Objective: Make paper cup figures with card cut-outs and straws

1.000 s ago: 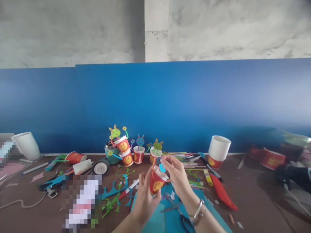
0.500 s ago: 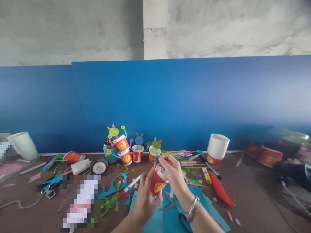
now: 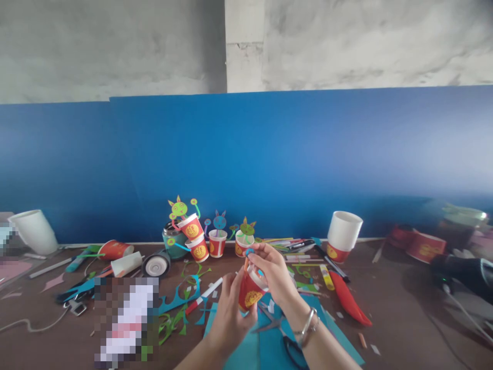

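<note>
My left hand (image 3: 232,311) is wrapped round a red paper cup (image 3: 250,297) with a gold emblem and a white rim. An orange paper strip (image 3: 246,263) rises from the cup's rim, topped by a small blue paper disc (image 3: 250,252). My right hand (image 3: 272,270) pinches that disc between thumb and fingertips, above the cup. Under both hands lie blue paper sheets (image 3: 241,345) and a pair of scissors (image 3: 295,352), partly covered by my right forearm.
Decorated cups with paper creature heads (image 3: 217,243) stand along the blue partition (image 3: 269,164). Green paper scraps (image 3: 173,324) and a red-and-white marker (image 3: 203,296) lie left. On the right are stacked white cups (image 3: 344,229), a glue stick (image 3: 327,278) and a red pouch-like object (image 3: 348,299).
The blue disc has turned slightly and now shows a lighter blue face. My hands keep nearly the same place, and the view has shifted a little.
</note>
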Available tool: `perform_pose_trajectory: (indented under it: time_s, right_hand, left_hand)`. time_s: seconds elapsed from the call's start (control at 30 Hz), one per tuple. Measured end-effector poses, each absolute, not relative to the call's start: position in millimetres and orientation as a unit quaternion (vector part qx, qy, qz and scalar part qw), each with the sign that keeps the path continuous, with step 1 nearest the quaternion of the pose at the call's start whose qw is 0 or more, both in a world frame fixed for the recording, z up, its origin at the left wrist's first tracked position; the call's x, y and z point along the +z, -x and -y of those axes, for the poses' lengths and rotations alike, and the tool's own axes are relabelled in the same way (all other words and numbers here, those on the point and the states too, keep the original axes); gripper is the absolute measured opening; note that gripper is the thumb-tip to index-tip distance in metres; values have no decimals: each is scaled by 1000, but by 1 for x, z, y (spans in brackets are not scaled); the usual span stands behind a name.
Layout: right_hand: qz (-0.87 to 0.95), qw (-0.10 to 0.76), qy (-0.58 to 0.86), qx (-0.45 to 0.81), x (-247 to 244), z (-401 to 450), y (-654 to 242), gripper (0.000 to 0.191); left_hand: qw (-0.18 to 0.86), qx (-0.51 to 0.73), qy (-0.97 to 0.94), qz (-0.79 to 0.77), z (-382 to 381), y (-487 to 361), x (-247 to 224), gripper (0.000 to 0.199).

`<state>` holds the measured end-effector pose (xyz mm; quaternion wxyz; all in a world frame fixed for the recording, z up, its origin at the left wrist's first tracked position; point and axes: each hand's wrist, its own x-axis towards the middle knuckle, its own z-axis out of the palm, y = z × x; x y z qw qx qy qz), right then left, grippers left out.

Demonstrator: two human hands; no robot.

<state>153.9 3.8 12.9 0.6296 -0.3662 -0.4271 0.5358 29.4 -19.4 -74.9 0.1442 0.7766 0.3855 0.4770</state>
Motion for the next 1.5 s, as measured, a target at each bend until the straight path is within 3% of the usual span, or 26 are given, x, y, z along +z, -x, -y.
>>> perform_pose_trajectory:
  time_s: [0.2,0.53,0.73,1.13,1.23,1.33,1.4,1.5]
  right_hand:
    - [455,597,399,527,14,-4,-156,31]
    - [445,651,338,513,18,2,-151,33]
    - [464,606,391,514,16,-3,-158,39]
    - [658,536,467,248,10,-1,-168,37]
    - [644,554,478,222,15,-1,-170,35]
    - [614,574,491,228,11,0,-171,25]
    - [635,529,505,249,-1,3,-169,22]
    - [696,392,511,316,-30,7,-158,26]
  left_hand:
    - [166,451,-781,-399,20,-29,-79,82]
    - [135,468,-788,-377,21,-31,-78,82]
    - [154,474,-784,-370,21,-29,-76,82]
    - [160,524,-735,-401,7,-26,-85,64]
    - [185,563,-675,-439,0,-23,-89,59]
    - [244,611,-585,-475,-7,-20,-86,66]
    - [306,641,-524,-470,-9,-19,-82,71]
    - [390,673,-458,-430,-9,-20,-76,74]
